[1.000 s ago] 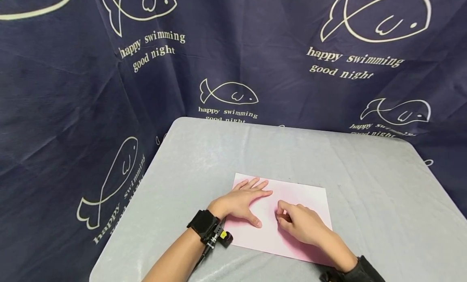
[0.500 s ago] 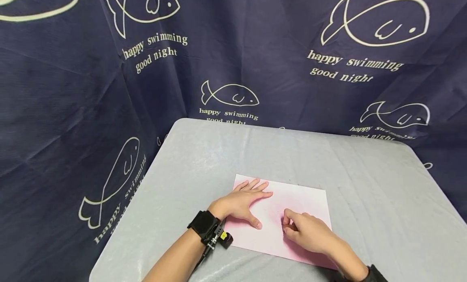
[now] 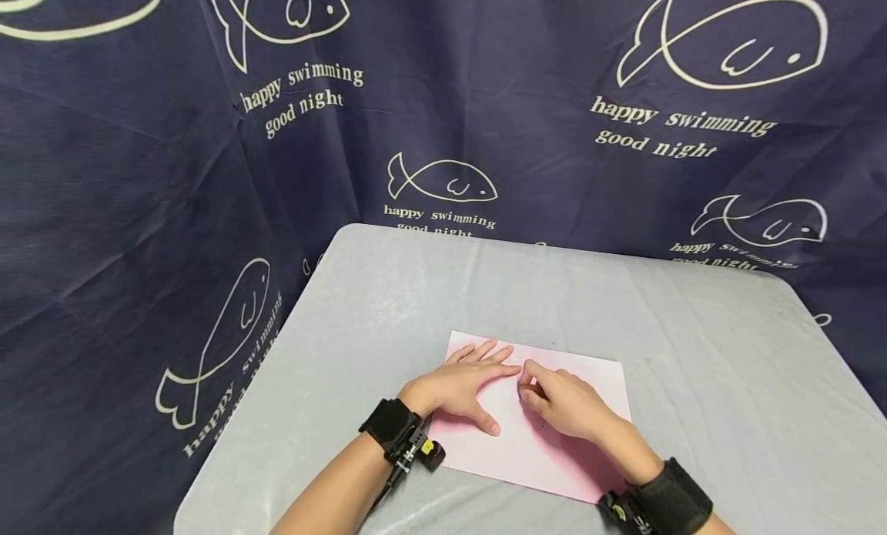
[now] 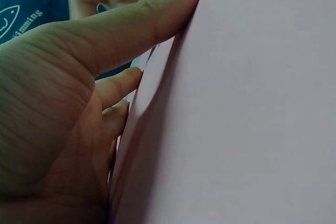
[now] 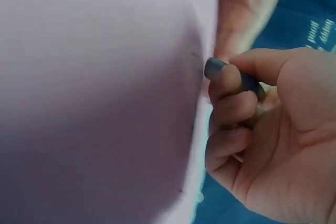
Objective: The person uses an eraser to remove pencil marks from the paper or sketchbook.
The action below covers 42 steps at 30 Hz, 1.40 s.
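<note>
A pink sheet (image 3: 547,435) lies flat near the front edge of the grey surface (image 3: 693,350). The left hand (image 3: 460,385) presses it down with fingers spread flat, while the right hand (image 3: 561,404), just beside it, pinches a small dark crayon (image 5: 231,74) against the sheet.

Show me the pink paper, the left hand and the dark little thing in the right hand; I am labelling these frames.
pink paper (image 3: 589,381), head view, bare far right part of the sheet.
left hand (image 3: 453,385), head view, back of the hand lying flat on the paper.
dark little thing (image 5: 214,67), right wrist view, rounded end poking past the fingers.
</note>
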Motion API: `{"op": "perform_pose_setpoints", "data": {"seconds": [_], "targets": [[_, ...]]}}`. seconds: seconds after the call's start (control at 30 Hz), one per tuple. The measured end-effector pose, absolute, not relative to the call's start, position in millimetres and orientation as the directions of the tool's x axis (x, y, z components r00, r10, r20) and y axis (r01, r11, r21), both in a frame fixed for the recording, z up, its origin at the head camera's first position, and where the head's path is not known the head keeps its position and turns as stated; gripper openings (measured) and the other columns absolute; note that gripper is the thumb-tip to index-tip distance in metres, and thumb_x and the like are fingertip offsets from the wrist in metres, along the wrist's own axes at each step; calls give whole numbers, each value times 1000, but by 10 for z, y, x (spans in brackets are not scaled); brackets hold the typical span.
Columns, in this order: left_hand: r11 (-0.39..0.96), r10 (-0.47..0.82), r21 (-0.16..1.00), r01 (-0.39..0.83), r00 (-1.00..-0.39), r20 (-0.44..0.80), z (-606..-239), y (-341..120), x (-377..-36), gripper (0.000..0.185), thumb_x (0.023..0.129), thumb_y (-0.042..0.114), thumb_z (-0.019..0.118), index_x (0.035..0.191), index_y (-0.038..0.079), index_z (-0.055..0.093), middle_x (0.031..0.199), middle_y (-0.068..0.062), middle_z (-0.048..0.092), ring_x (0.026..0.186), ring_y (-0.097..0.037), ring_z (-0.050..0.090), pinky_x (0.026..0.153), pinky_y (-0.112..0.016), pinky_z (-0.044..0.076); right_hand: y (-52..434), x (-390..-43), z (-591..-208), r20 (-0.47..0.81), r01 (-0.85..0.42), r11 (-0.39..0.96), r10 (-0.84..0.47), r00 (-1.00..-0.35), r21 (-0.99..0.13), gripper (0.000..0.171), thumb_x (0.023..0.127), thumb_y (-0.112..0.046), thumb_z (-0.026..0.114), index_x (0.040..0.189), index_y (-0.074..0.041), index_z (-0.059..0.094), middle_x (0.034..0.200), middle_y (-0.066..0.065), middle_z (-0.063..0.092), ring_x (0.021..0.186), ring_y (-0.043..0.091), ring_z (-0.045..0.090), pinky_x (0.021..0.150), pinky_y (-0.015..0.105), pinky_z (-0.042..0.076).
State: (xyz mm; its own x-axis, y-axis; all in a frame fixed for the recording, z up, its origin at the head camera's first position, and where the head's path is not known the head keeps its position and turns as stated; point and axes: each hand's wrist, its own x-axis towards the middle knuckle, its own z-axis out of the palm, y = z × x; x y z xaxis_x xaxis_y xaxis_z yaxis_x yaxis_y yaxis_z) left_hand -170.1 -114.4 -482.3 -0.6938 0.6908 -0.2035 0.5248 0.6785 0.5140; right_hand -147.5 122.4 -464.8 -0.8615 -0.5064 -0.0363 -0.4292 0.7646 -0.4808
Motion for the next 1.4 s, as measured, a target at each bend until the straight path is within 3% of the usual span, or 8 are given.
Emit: {"op": "perform_pose_setpoints", "data": {"seconds": [0.2,0.97,1.17,1.4], "targets": [[680,688,512,524,-697,-201,-4817,-1133,-1703,103,73,57,85,160,31,36,174,8,11,162,-16,0,133,-42,1,1214,-1437,-4656,-73,-391,801,-470,-879,-453,12,96,-21,67,94,-28,58,63,-14,46,60,7,44,53,25,34],[676,689,523,520,-698,-195,-4830,-1118,-1701,101,74,56,85,159,34,37,173,8,12,162,-17,1,133,-42,1,1504,-1043,-4632,-73,-371,790,-461,-884,-488,23,91,-16,69,85,-32,54,59,-19,35,52,-3,30,48,18,24],[670,694,529,522,-693,-195,-4811,-1111,-1702,100,74,55,85,159,33,37,173,8,12,162,-17,2,133,-43,1,1542,-1021,-4630,-76,-365,784,-461,-884,-503,24,88,-14,69,83,-31,53,59,-20,36,53,-4,31,49,18,25],[668,693,534,518,-694,-194,-4811,-1123,-1700,100,74,55,85,159,33,37,173,7,12,162,-17,1,133,-42,1,1550,-1136,-4590,-170,-331,771,-488,-856,-544,17,93,-17,66,86,-29,55,60,-18,45,55,-2,38,51,20,31]]}}
